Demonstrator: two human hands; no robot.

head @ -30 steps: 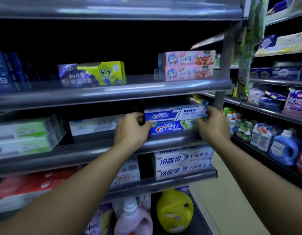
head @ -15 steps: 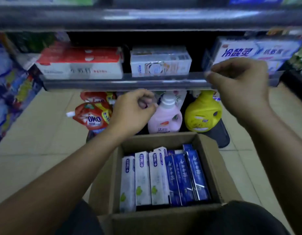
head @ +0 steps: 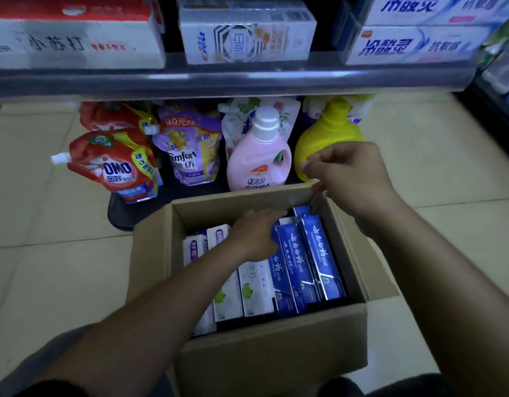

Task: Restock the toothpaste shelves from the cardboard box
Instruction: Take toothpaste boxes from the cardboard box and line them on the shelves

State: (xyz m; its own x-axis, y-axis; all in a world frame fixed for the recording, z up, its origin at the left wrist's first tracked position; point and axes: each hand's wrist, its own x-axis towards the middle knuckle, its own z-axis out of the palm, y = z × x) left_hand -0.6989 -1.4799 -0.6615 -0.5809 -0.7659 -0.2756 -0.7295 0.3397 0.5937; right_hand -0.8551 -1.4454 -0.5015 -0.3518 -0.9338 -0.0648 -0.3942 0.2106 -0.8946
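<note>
An open cardboard box (head: 247,339) stands on the floor below me, with white toothpaste boxes (head: 254,287) on its left and blue toothpaste boxes (head: 305,262) on its right. My left hand (head: 256,233) reaches into it and lies over the far ends of the white boxes, fingertips beside the blue ones; I see no grip. My right hand (head: 347,173) hovers over the box's far right corner, fingers loosely curled, holding nothing. Above, the shelf (head: 219,81) carries red-and-white cartons (head: 76,38), a white Crest pack (head: 247,35) and blue-and-white cartons (head: 413,44).
Under the shelf, just beyond the box, stand a red OMO pouch (head: 116,167), a purple Comfort pouch (head: 190,150), a pink bottle (head: 259,159) and a yellow bottle (head: 325,133). Beige tiled floor lies on both sides. Another rack's dark edge shows at the far right.
My view dropped from the Crest shelf to the box on the floor. My left hand went down into the box onto the white boxes; my right hand lowered toward the box's far right corner.
</note>
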